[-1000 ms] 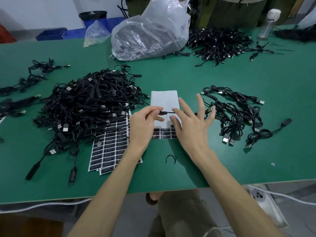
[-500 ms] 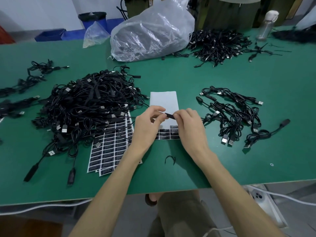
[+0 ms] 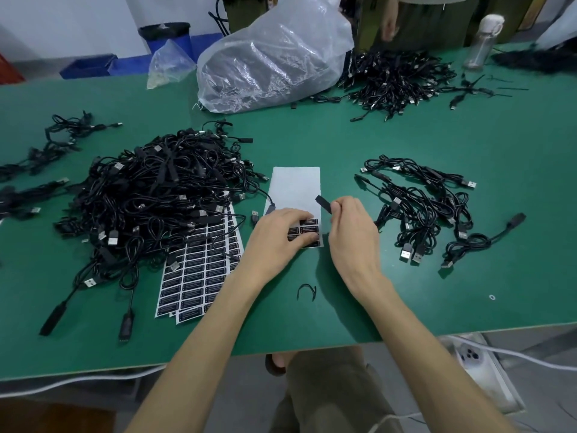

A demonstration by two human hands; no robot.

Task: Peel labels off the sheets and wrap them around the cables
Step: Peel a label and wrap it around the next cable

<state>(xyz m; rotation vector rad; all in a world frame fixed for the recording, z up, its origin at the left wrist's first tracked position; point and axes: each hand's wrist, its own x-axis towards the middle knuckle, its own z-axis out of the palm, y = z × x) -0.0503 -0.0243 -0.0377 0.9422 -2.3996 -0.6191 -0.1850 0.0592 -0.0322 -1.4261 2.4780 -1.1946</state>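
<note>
The left hand [image 3: 281, 234] lies flat on the near end of a sheet [image 3: 296, 185]. Its fingers are stretched out and press on the few black labels [image 3: 309, 229] left there. The rest of this sheet is bare white backing. The right hand [image 3: 352, 226] pinches one label [image 3: 323, 203] between thumb and forefinger. It holds the label tilted, just above the sheet's right edge and clear of the paper.

A cable end [image 3: 270, 207] lies across the sheet's left edge, just beyond the left hand, with a USB plug [image 3: 255, 216] beside it. Left of the hands, full sheets [image 3: 199, 270] lie partly under a big pile [image 3: 156, 198] of black cables. A smaller bunch [image 3: 421, 214] of cables lies to the right of the right hand, near it but apart.

All of this is on a green table [image 3: 468, 145]. A small black tie [image 3: 307, 290] lies on it between the forearms. At the far side are a plastic bag [image 3: 274, 57], another cable heap [image 3: 396, 79] and a bottle [image 3: 482, 42].
</note>
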